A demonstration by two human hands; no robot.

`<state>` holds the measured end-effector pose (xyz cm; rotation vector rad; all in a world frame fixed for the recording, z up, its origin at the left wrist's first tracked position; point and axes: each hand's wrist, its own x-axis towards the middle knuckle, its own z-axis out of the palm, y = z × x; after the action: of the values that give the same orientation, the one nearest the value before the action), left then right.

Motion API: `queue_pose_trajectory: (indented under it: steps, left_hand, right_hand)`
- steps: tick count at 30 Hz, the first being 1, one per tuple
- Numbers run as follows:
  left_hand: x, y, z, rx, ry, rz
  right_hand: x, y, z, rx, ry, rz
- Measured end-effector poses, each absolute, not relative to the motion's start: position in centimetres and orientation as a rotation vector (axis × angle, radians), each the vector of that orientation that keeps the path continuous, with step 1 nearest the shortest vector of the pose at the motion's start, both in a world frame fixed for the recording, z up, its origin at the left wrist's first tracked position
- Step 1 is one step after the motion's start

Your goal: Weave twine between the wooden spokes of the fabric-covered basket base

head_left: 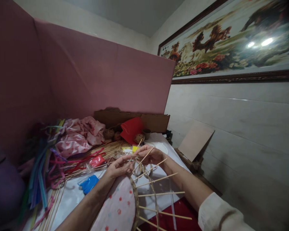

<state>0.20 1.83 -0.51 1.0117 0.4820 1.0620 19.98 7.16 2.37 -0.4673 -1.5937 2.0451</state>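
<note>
Pink panelling (106, 73) stood behind while my left hand (119, 166) and right hand (153, 154) pinched twine (155, 195) among sticks (162, 194) (weaving, seemingly); the next pass likely wanted steady tension.

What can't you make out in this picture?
Head view:
Exact grip of left hand and right hand: too small, partly overlapping.
Floral round base: lower part cut off by bottom edge.
Framed horse painting: cut off by right edge.
Purple container: cut off by left edge, blurred.
</note>
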Motion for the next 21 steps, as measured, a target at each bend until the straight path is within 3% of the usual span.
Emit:
queue_pose_trajectory:
  steps: [21]
  left_hand:
    - [0.44, 0.95, 0.17, 0.995, 0.468, 1.087]
  right_hand:
    - [19.89, 7.25, 2.22, -0.460, -1.580, 2.000]
